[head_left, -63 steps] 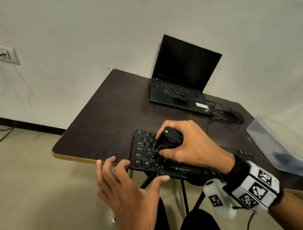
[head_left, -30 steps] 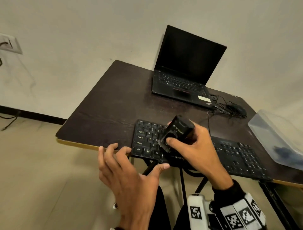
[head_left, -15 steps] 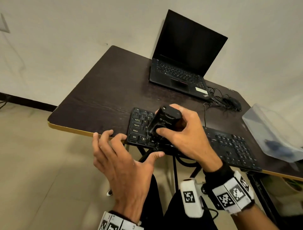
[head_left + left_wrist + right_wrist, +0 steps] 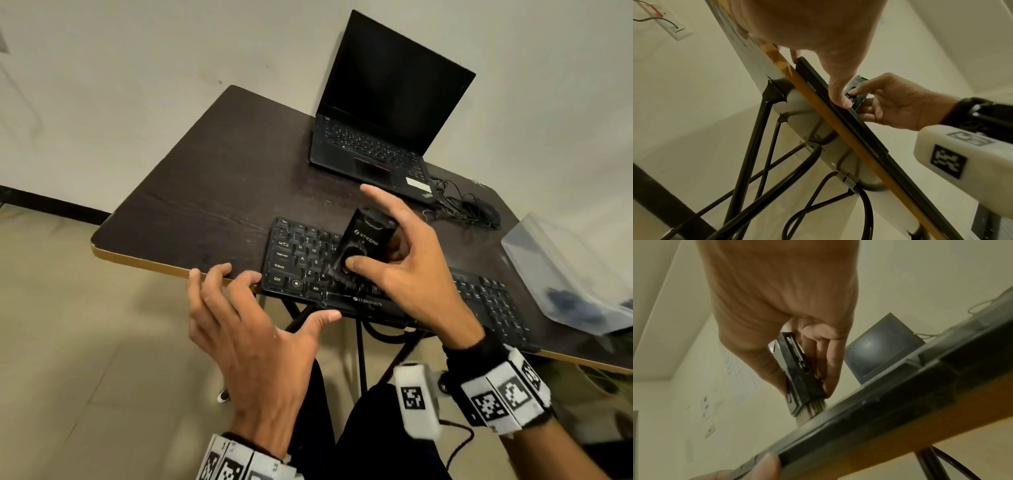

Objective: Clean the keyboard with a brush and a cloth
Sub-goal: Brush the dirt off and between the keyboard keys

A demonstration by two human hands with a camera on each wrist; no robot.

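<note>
A black keyboard (image 4: 298,260) lies along the table's front edge. My right hand (image 4: 397,270) pinches a black block-shaped brush (image 4: 363,236) between thumb and middle fingers, with the index finger raised straight. The pale bristles (image 4: 813,408) press on the left half of the keyboard (image 4: 900,394). My left hand (image 4: 253,329) is spread: its fingertips rest on the table edge by the keyboard's left corner. Its thumb (image 4: 838,92) touches the front edge of the keyboard (image 4: 861,128). No cloth is clearly visible.
An open black laptop (image 4: 383,113) stands at the back of the dark table (image 4: 212,185), with a mouse and tangled cable (image 4: 479,209) to its right. A clear plastic box (image 4: 561,274) holding something dark sits at the right. Black table legs (image 4: 748,162) run below.
The brush has swept across the keys on the left half and tilted more upright. My right index finger has lifted off it. The left hand has stayed at the keyboard's left corner.
</note>
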